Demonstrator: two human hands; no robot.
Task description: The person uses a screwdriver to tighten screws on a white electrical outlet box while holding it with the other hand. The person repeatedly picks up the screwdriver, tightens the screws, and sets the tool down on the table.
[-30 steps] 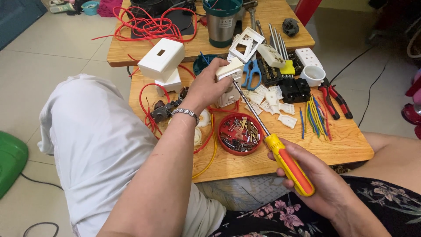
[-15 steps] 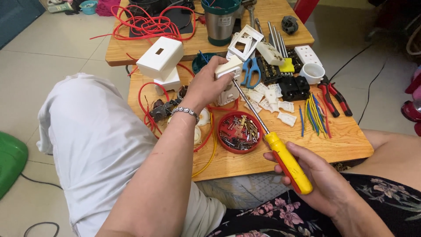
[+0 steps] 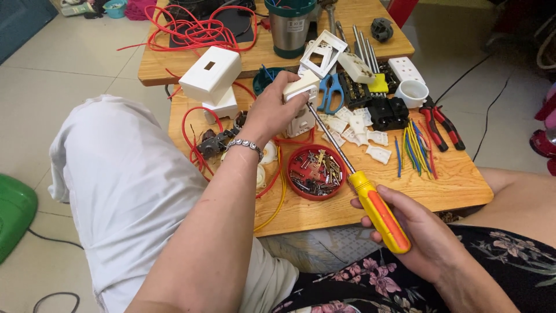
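My left hand [image 3: 272,113] grips a small white plastic socket part [image 3: 301,88] above the table [image 3: 452,179]; light, rigid, best held by its edges. My right hand [image 3: 414,232] clasps the screwdriver [image 3: 370,203]'s yellow-orange handle, tip at the part.

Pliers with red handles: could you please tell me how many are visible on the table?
1: the red-handled pliers lie at the table's right edge, beside the coloured wire pieces. Clutter may hide others.

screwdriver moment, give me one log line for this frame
left hand: holds white socket part | right hand: grips yellow-orange screwdriver, tip at part | below shaft: red dish of screws
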